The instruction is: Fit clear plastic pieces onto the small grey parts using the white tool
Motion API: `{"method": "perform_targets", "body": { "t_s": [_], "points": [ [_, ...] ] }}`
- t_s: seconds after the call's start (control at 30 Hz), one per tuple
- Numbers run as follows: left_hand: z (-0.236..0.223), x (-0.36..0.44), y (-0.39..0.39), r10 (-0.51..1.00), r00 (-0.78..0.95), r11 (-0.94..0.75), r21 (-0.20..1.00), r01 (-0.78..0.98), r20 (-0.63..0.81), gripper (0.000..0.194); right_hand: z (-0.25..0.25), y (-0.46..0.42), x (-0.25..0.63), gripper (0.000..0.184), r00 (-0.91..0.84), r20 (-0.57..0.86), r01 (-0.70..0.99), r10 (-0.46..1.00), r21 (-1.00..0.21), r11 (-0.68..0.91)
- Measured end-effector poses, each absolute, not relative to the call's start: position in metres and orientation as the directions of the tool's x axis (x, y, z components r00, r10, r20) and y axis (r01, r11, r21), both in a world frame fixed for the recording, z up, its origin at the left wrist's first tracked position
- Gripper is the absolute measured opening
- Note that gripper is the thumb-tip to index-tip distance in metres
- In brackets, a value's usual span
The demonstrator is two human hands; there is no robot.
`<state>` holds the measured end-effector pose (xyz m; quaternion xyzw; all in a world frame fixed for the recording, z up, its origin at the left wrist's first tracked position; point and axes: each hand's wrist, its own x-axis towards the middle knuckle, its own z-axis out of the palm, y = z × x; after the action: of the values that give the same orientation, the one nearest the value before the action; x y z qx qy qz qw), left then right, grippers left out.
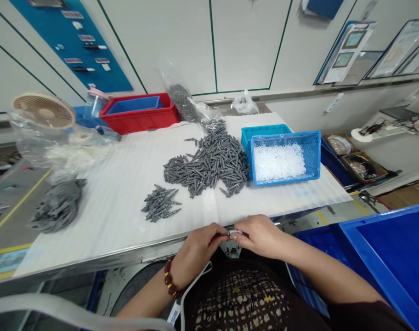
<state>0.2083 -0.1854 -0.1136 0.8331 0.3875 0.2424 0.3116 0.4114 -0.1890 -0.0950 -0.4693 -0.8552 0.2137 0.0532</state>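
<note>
My left hand and my right hand meet just in front of the table's near edge. Between their fingertips they pinch a small grey plastic part, with a lighter section towards the right; its ends are hidden by the fingers. Beyond my hands lies a large pile of slim, pointed grey plastic parts. A smaller heap of similar parts sits nearer, to the left. A blue bin to the right holds many small translucent white rings and tilts against a teal bin.
A red bin with a blue tray inside stands at the back left. Beside it are a fan and clear plastic bags. Crumpled grey material lies left. Large blue crates stand at the right.
</note>
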Motion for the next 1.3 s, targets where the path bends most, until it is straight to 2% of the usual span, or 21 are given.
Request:
{"method": "perform_targets", "body": {
  "t_s": [0.1,0.27,0.4,0.63,0.83,1.0,1.17,1.3],
  "points": [
    [-0.114,0.207,-0.183,0.801,0.573,-0.501,0.720,0.481,0.174,0.020,-0.092,-0.187,0.415,0.011,-0.612,-0.110,0.715,0.783,-0.500,0.489],
    [-0.113,0.204,-0.181,0.791,0.583,-0.508,0.731,0.455,0.186,0.021,-0.093,-0.185,0.418,0.013,-0.647,-0.113,0.664,0.754,-0.570,0.484],
    [-0.112,0.203,-0.182,0.794,0.581,-0.497,0.741,0.451,0.179,0.020,-0.094,-0.185,0.416,0.011,-0.635,-0.135,0.701,0.761,-0.516,0.493],
    [-0.111,0.203,-0.186,0.804,0.575,-0.477,0.742,0.471,0.152,0.018,-0.097,-0.187,0.410,0.024,-0.563,-0.109,0.783,0.819,-0.387,0.487],
    [-0.113,0.204,-0.187,0.802,0.574,-0.492,0.727,0.478,0.166,0.020,-0.096,-0.188,0.408,0.029,-0.514,-0.094,0.823,0.853,-0.333,0.459],
    [-0.112,0.204,-0.188,0.795,0.566,-0.527,0.711,0.466,0.218,0.020,-0.096,-0.188,0.406,0.031,-0.483,-0.128,0.850,0.866,-0.305,0.428],
    [-0.113,0.204,-0.186,0.808,0.559,-0.507,0.705,0.496,0.188,0.021,-0.101,-0.185,0.403,0.030,-0.440,-0.156,0.877,0.884,-0.285,0.386],
    [-0.118,0.190,-0.178,0.832,0.516,-0.506,0.658,0.557,0.203,0.020,-0.107,-0.180,0.407,0.025,-0.423,-0.158,0.871,0.892,-0.341,0.353]
  ]
}}
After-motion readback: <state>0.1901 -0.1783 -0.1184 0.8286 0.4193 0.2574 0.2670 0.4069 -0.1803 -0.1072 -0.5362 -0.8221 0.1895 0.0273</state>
